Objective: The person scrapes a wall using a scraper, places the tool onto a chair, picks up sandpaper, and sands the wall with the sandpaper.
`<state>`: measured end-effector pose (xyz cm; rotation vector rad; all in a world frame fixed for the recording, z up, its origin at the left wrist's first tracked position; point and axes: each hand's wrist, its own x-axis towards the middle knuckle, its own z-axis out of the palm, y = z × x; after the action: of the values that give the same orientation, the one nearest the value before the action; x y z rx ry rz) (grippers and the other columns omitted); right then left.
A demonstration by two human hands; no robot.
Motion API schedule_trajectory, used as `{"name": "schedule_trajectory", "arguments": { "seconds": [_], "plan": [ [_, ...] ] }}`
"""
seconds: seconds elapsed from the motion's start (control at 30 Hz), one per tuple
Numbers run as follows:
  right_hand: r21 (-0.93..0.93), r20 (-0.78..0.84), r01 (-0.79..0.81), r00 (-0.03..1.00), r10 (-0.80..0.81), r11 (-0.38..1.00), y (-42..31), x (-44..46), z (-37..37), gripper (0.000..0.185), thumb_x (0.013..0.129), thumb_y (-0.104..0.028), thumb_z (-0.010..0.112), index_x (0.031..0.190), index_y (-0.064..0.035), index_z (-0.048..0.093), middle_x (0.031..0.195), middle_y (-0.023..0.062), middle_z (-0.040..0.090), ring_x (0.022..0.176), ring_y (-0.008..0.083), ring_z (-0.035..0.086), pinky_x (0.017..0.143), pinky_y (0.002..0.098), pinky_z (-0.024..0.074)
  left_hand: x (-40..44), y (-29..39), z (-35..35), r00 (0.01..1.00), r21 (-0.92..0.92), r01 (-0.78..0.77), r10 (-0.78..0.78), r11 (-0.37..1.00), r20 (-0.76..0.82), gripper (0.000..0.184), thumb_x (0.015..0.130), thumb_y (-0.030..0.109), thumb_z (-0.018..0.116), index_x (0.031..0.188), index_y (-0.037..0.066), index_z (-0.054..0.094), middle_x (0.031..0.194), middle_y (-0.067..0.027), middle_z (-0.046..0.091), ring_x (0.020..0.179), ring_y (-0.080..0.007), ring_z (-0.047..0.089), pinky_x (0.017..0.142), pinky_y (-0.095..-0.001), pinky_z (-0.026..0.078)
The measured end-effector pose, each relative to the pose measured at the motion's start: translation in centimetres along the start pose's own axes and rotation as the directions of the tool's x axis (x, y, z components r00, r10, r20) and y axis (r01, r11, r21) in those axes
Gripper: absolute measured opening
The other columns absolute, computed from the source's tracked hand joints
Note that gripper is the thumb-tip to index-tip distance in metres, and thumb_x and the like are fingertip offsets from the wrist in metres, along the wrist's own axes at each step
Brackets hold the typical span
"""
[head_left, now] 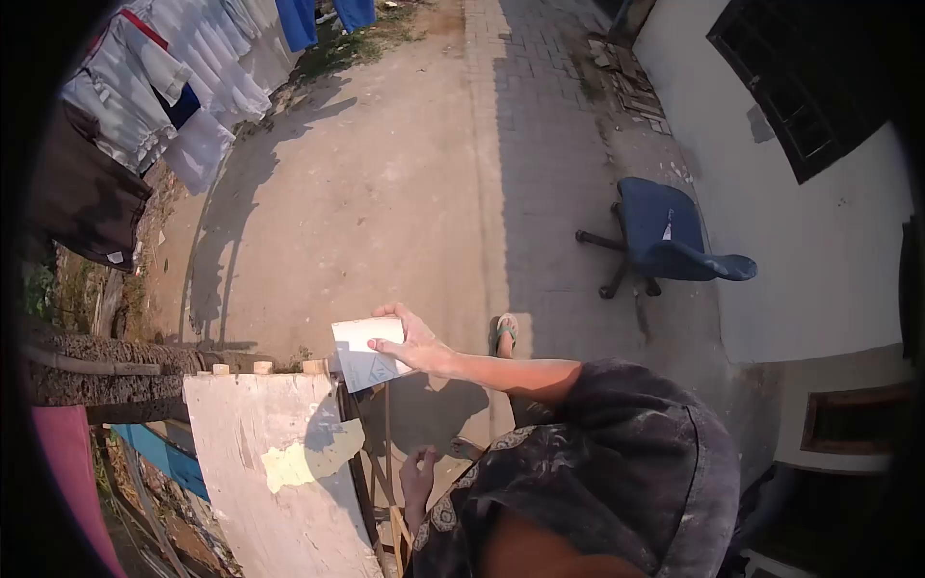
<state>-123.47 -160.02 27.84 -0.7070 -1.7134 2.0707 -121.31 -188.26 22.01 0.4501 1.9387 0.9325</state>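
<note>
My right hand (416,345) is shut on a flat white rectangular piece (364,349), its thumb lying across the face and its fingers at the far edge. Faint printed lines show on the shaded lower part of this piece; its material is not clear. Just below and left is a worn, whitish wooden board (236,433), bearing an irregular pale yellow patch (294,464). My left hand (418,482) hangs low in shade beside the board's right edge, close to my body. Its fingers are loosely bent and apart, with nothing visible in them.
Blue swivel chair (665,226) by the white wall (809,260). Laundry (183,72) hangs at upper left, with pink cloth (77,482) lower left. Thin wooden slats (395,530) stand beside the board. My sandaled foot (507,334) rests on the ground.
</note>
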Motion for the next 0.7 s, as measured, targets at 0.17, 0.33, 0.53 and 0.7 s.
{"name": "schedule_trajectory", "arguments": {
  "seconds": [0.17, 0.33, 0.53, 0.7],
  "plan": [
    [-0.170, 0.161, -0.230, 0.953, 0.257, 0.958, 3.2, 0.0, -21.0, 0.048, 0.096, -0.039, 0.063, 0.124, -0.0010, 0.055, 0.112, 0.0129, 0.064, 0.108, 0.0221, 0.058, 0.091, 0.0354, 0.0484, 17.7, 12.6, 7.4, 0.923, -0.443, 0.138, 0.047, 0.886, 0.381, 0.078, 0.103, 0.063, 0.027, 0.110, -0.003, 0.066, 0.098, -0.0117, 0.071, 0.107, -0.0229, 0.062, 0.103, -0.0354, 0.039],
    [-0.405, -0.183, -0.323, 0.945, 0.270, 0.855, -2.1, 3.8, -33.2, 0.066, 0.091, -0.041, 0.066, 0.140, -0.0024, 0.044, 0.127, 0.0240, 0.057, 0.121, 0.0400, 0.054, 0.104, 0.0462, 0.0423, 28.9, 29.8, 17.0, 0.925, -0.355, 0.126, 0.020, 0.926, 0.380, 0.042, 0.099, 0.033, 0.055, 0.121, -0.002, 0.063, 0.109, -0.0091, 0.065, 0.097, -0.0179, 0.061, 0.084, -0.0314, 0.048],
    [-0.635, 0.025, 0.298, 0.930, -0.367, 0.713, -6.7, 9.3, -46.0, 0.080, 0.085, -0.042, 0.072, 0.146, -0.0025, 0.038, 0.146, 0.0229, 0.043, 0.136, 0.0399, 0.040, 0.111, 0.0502, 0.0364, 45.8, 40.3, 24.3, 0.849, -0.008, 0.000, 0.004, 1.000, 0.529, 0.050, 0.099, 0.043, 0.052, 0.122, -0.001, 0.061, 0.107, -0.0099, 0.065, 0.097, -0.0191, 0.062, 0.085, -0.0321, 0.048],
    [-0.590, -0.123, 0.170, 0.947, -0.296, 0.789, -5.4, 18.1, -57.6, 0.052, 0.087, -0.025, 0.064, 0.137, -0.0123, 0.057, 0.134, 0.0203, 0.057, 0.123, 0.0405, 0.055, 0.106, 0.0485, 0.0413, 57.4, 50.4, 34.0, 0.694, -0.292, 0.275, 0.021, 0.916, 0.720, 0.067, 0.100, 0.056, 0.040, 0.136, 0.001, 0.051, 0.130, -0.0145, 0.058, 0.113, -0.0245, 0.060, 0.096, -0.0374, 0.048]
  ]
}}
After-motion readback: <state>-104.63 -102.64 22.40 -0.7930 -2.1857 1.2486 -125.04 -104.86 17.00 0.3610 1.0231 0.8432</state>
